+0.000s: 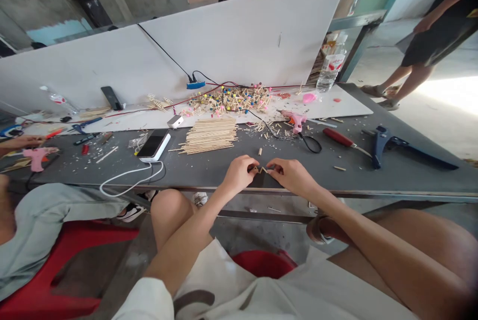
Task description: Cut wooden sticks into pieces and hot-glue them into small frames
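Observation:
My left hand [239,173] and my right hand [293,174] meet over the front edge of the grey table. Between their fingertips is a small angled piece of wooden sticks [263,169], pinched from both sides. How its parts join is too small to tell. Just beyond my fingers a short piece of wood [260,151] rests on the tabletop. Farther back lies a pile of thin wooden sticks [209,136]. A pink glue gun [296,120] lies behind my right hand, its dark cable curling toward me.
Behind the sticks is a heap of small stick pieces with coloured balls [235,98]. A red-handled tool [338,137] and a blue cutter [381,146] lie right. A phone on a white block [153,144] trails a cable. Another person's hand [28,142] is far left; someone stands right.

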{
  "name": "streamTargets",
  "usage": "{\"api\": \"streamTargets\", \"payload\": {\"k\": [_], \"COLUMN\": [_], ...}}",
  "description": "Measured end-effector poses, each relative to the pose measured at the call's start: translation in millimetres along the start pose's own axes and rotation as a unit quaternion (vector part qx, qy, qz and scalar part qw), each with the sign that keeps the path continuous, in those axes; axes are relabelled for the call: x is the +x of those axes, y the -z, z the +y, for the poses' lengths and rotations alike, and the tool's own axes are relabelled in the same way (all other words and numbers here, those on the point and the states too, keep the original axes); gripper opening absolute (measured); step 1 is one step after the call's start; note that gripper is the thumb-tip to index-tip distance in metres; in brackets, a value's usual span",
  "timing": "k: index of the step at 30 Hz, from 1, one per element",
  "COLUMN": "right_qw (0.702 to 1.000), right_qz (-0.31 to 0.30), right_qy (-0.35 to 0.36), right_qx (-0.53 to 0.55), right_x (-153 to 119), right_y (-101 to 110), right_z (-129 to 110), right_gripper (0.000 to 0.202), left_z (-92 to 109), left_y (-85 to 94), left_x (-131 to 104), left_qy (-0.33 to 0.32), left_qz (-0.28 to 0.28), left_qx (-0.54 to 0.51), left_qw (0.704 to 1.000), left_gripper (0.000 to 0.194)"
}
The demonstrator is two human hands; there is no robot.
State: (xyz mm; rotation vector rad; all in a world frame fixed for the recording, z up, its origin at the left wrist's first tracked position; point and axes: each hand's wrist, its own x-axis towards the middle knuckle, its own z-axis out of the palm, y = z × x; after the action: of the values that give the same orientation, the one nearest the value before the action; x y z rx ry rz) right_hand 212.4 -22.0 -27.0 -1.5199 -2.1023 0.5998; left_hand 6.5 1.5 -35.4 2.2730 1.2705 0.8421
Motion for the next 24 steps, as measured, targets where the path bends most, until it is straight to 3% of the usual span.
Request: {"api": "streamTargets", "payload": {"k": [9, 24], "right_qw": [1.000, 0.993], "right_qz": [0.023, 0.106], "right_qy": [-0.005, -0.054], "right_qx": [-0.005, 0.003], "right_x": [1.4, 1.1], "right_y": [19.0, 72.9], "right_z": [8.5, 9.2], "right_gripper": [0.024, 0.023], "left_z": [2.3, -12.8], "left_y": [5.4, 72.4], "left_x": [4.0, 9.3], "left_qy": [0.004, 0.011], "left_qz": [0.008, 0.165], "left_qx": [-0.015, -0.001], "left_qw": [1.000, 0.986], "left_gripper": [0.014, 0.018]}}
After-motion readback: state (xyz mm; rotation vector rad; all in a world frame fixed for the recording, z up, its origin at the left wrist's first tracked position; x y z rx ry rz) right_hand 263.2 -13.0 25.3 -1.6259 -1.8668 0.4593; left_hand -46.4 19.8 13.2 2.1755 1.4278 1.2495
